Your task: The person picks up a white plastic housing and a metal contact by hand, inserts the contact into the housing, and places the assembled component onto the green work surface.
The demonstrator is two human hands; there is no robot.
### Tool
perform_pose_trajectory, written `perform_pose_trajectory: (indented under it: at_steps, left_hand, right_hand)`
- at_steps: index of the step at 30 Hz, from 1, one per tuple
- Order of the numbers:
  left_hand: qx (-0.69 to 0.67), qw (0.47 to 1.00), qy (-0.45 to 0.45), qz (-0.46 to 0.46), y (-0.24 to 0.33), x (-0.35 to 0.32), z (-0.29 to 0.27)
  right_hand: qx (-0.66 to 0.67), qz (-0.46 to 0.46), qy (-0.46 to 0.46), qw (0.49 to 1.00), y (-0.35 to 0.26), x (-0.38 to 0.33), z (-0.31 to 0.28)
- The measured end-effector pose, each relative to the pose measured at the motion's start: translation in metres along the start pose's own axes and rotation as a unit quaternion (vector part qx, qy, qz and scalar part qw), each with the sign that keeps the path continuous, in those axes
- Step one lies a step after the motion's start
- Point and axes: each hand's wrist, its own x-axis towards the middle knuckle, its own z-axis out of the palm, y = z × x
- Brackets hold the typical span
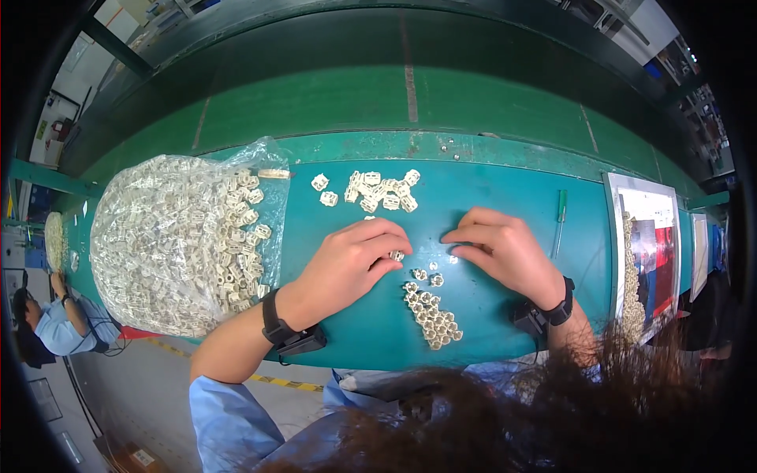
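Note:
Pinched between thumb and fingers of my left hand [359,256] is a small cream plastic part [397,255], mostly covered by the fingertips. To its right, my right hand [501,248] is closed in a loose pinch over the mat; whatever its fingertips hold is too small to make out. Just below the hands, two cream plastic parts stand by a tight cluster of several more [434,319], their open ends up. A loose pile of similar parts [382,191] lies beyond my left hand.
A large clear plastic bag [162,244] full of cream parts spills open at the left. At the right lie a green-handled thin tool [561,206] and a white-framed picture sheet [670,252]. A green conveyor belt [489,102] runs behind the table; another person [71,323] sits far left.

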Motion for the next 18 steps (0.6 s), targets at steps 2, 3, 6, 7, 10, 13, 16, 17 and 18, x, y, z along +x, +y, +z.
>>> perform_pose_trajectory:
  at_steps: [2,3,6,7,10,13,16,17,18]
  left_hand:
    - [-0.012,1.0,0.001,-0.009,-0.001,0.0,0.002]
    - [-0.013,1.0,0.007,0.003,-0.001,0.0,0.003]
    - [-0.014,0.999,0.022,0.024,-0.003,0.0,0.006]
    - [-0.022,0.999,0.02,0.016,-0.003,0.0,0.006]
    - [-0.043,0.999,0.015,-0.003,-0.002,0.001,0.005]
    - [-0.022,1.0,0.012,0.016,-0.003,0.002,0.004]
    - [-0.048,0.999,0.016,0.014,-0.004,0.001,0.006]
    - [-0.061,0.998,0.017,0.014,-0.004,0.001,0.007]
    - [-0.062,0.998,0.018,0.013,-0.005,0.0,0.007]
  right_hand:
    - [-0.015,0.006,0.003,1.0,-0.004,0.002,0.004]
    - [-0.019,-0.018,0.004,1.0,-0.005,0.001,0.008]
    - [-0.027,-0.068,0.002,0.997,-0.007,0.004,0.014]
    - [-0.031,-0.068,-0.012,0.997,-0.007,0.005,0.015]
    - [-0.037,-0.065,-0.043,0.996,-0.009,0.006,0.015]
    - [0.002,-0.02,-0.062,0.998,-0.011,0.005,0.015]
    - [0.033,0.008,-0.062,0.998,-0.008,0.005,0.016]
    - [0.049,0.022,-0.06,0.997,-0.008,0.005,0.016]
    - [0.048,0.022,-0.061,0.997,-0.009,0.006,0.016]
